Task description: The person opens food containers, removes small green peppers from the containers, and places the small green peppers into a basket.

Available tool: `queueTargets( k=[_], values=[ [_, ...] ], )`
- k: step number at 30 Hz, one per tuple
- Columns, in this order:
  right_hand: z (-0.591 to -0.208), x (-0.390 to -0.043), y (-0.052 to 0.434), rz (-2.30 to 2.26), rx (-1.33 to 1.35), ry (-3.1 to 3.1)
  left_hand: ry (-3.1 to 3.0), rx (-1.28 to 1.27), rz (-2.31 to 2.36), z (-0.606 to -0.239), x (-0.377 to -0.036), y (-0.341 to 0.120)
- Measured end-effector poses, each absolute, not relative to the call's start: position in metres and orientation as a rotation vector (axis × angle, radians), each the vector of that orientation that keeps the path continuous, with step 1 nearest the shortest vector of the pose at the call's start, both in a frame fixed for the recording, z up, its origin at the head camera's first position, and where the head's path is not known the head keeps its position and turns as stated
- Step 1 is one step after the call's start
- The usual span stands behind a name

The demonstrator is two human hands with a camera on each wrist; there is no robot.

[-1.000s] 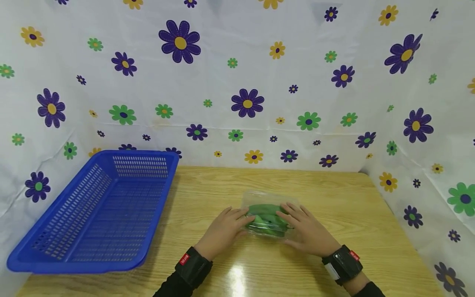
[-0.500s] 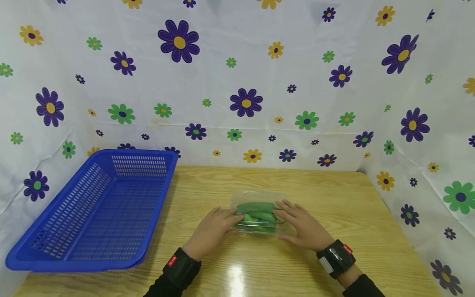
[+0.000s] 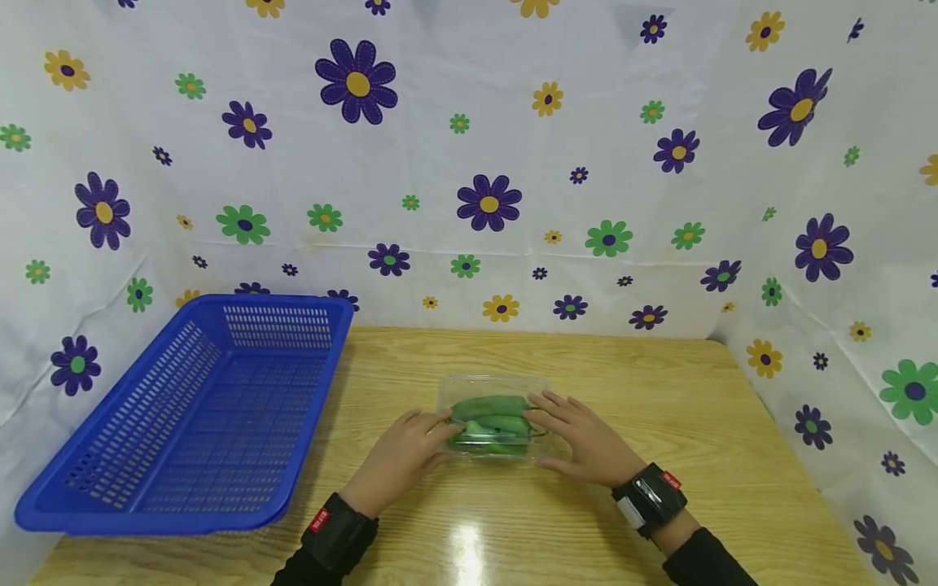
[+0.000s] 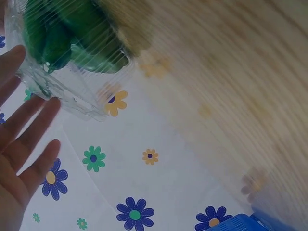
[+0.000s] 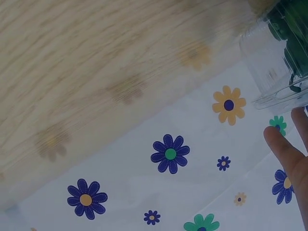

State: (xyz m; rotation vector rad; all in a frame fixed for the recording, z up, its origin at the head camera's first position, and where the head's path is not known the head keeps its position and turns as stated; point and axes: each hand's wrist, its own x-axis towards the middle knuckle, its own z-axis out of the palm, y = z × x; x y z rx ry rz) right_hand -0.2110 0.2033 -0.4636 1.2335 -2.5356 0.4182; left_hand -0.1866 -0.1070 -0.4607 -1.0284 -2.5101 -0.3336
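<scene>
Currently my left hand [image 3: 401,457] and right hand [image 3: 582,439] bracket a clear plastic container [image 3: 493,423] of green peppers [image 3: 489,407], one on each short side. Fingers [image 4: 29,139] are nearly straight, pressing its walls, not curled round it. Container sits between my hands on the wooden surface [image 3: 659,391]. Blue basket [image 3: 192,423] lies well left of my left hand, against the flowered backdrop [image 3: 484,163].

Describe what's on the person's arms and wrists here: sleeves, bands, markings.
Both hands are bare. The left hand has a black wrist band with a small red tag bearing white marks. The right hand has a black wrist band with a red tag and a glossy clear or pale panel. Dark sleeves cover both forearms. No cables visible.
</scene>
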Motion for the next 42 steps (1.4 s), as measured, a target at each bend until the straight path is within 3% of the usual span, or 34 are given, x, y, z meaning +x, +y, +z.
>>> queueTargets(
  k=[9,18,30,42],
  values=[
    [-0.459,-0.203,0.196,0.391,1.229,-2.474,-2.293,-1.095,-0.293,-0.466,-0.188,-0.112],
    [-0.454,-0.201,0.154,0.340,1.323,-2.261,-2.319,-1.092,-0.232,-0.464,-0.191,-0.114],
    [-0.460,-0.194,0.111,0.342,1.290,-2.201,-2.323,-1.099,-0.145,-0.464,-0.187,-0.085],
    [-0.462,-0.195,0.102,0.195,1.214,-2.231,-2.568,-0.843,-0.329,-0.468,-0.185,-0.087]
  ],
)
